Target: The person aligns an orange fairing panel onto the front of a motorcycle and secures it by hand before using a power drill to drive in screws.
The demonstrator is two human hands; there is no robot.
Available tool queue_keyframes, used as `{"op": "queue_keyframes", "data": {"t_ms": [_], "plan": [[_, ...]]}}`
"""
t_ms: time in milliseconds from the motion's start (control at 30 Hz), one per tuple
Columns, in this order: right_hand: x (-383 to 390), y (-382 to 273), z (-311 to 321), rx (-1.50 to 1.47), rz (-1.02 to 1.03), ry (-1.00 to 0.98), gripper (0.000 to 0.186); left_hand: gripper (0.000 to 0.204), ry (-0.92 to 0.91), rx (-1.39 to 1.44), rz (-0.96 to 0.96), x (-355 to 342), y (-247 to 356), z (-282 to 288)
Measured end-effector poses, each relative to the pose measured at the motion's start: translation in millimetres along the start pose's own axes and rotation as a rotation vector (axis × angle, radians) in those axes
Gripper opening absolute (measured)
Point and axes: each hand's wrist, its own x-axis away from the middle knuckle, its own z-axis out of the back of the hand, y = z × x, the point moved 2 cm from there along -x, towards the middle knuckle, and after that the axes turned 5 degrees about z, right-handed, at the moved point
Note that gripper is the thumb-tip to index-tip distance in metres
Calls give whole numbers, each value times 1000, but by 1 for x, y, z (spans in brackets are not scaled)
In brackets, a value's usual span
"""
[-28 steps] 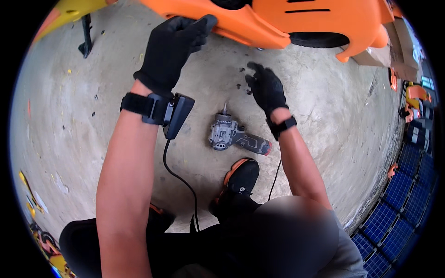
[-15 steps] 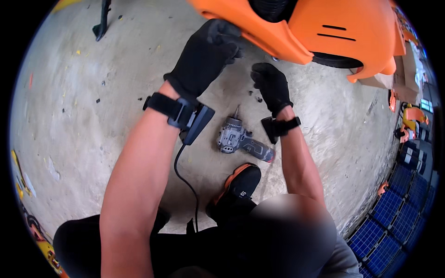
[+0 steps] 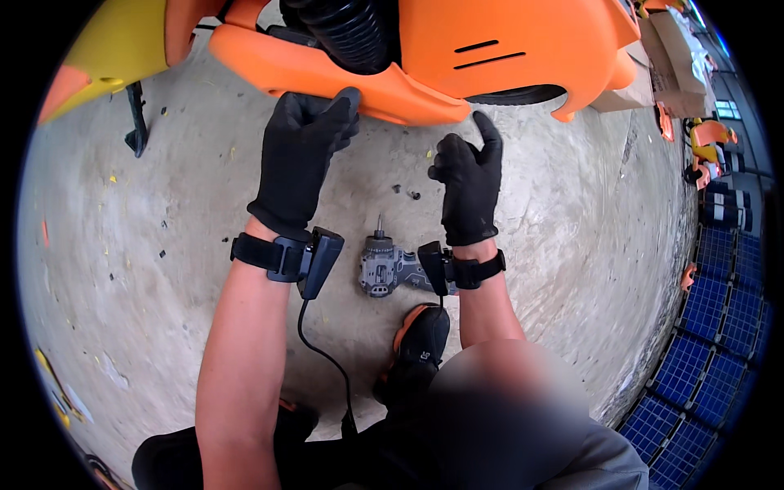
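An orange plastic body panel (image 3: 359, 91) with a long lower lip stretches across the top of the view, part of a vehicle. My left hand (image 3: 298, 159), in a black glove, has its fingers curled at the lip's lower edge and its thumb against the panel. By the lip's right end is my right hand (image 3: 472, 184), also gloved, one finger pointing up and the others partly bent, with nothing visible in it. A grey cordless drill (image 3: 384, 269) lies on the floor below the hands, its handle partly behind my right wrist device. Small dark screws (image 3: 414, 196) lie between the hands.
Black ribbed bellows (image 3: 351, 33) and a dark tyre (image 3: 523, 95) show around the orange panel. A black stand leg (image 3: 136, 122) reaches the floor at left. Cardboard boxes (image 3: 678, 65) stand at far right, blue grid crates (image 3: 702, 327) below them. My shoe (image 3: 420, 343) is near the drill.
The view has shifted, so the panel sits further left and more of it shows. My left hand has its thumb against the lip; a finger of my right hand has straightened upward.
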Motion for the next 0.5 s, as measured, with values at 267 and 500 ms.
{"op": "queue_keyframes", "data": {"t_ms": [267, 500], "plan": [[-12, -12, 3, -66, 36, -116, 33, 25, 42, -21, -10, 0, 2, -4], [-15, -6, 3, -70, -18, -120, 33, 25, 18, -49, -12, -1, -1, 1]]}}
